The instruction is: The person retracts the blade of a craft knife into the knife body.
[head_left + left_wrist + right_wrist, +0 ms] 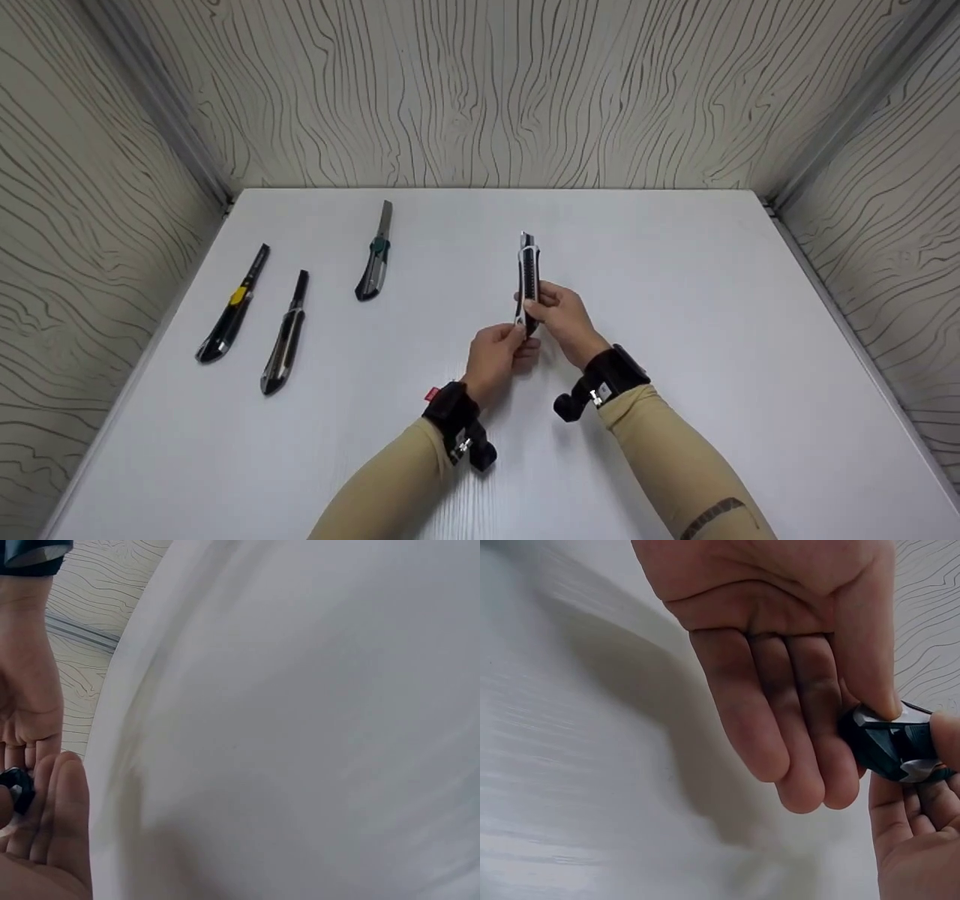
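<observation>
Most of the left wrist view is filled by a white table [300,720], softly marked by blurred shadows. At the left edge, a small dark object [18,789], partly cut off, is held between thumb and fingers by the left hand [56,832]. Above it, the right hand [30,682] is seen, with a dark band [34,568] worn at the wrist. Beyond, a wavy-lined wall [112,577] is crossed by a grey strip [82,631].

Two views sat close, one farther back

The head view looked forward and down across the table [712,300] from above; both wrist views, tilted sideways, looked from close by. All three shared the left hand [499,356], right hand [566,319] and cutter [529,274]
</observation>
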{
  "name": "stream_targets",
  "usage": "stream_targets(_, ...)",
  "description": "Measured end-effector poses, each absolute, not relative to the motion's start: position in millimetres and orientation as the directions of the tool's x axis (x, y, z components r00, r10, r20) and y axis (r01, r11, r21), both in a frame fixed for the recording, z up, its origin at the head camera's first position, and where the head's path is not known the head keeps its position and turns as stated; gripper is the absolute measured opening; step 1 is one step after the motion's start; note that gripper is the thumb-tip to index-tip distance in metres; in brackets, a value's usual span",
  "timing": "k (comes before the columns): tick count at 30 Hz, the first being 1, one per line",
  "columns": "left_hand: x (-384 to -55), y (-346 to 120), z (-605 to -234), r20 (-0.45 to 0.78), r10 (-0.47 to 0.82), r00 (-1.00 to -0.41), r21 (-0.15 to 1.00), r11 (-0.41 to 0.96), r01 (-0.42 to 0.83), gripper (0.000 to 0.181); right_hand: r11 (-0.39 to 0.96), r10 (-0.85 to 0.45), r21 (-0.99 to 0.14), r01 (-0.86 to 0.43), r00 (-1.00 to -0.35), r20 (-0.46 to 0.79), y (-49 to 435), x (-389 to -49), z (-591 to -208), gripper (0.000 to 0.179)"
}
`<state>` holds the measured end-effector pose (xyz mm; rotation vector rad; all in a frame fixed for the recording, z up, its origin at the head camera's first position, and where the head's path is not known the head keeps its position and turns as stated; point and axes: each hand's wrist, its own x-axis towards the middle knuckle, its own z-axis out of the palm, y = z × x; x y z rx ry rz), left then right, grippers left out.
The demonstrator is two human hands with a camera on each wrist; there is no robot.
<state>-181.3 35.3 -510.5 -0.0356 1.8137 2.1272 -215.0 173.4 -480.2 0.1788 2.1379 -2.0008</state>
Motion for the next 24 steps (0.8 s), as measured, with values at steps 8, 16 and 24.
stream_targets(8,-181.2,34.4,-508.9,-0.231,0.229,-0.946,0.956,-0.128,-0.264,0.032,0.065,-0.065,-0.972,0.225,-0.971,-0.229,171.1,-213.5,-477.8,0.048)
stream_targets(16,-180.6,34.6,-509.1,-0.227,0.226,-0.947,0.954,-0.145,-0.263,0.032,0.077,-0.099,-0.976,0.204,-0.972,-0.211,172.1,-213.6,-479.2,0.046)
stream_targets(24,-179.6,32.7,-508.0,-0.209,0.222,-0.952,0.96,-0.138,-0.243,0.034,0.063,-0.131,-0.982,0.18,-0.974,-0.187,172.7,-213.0,-482.0,0.05)
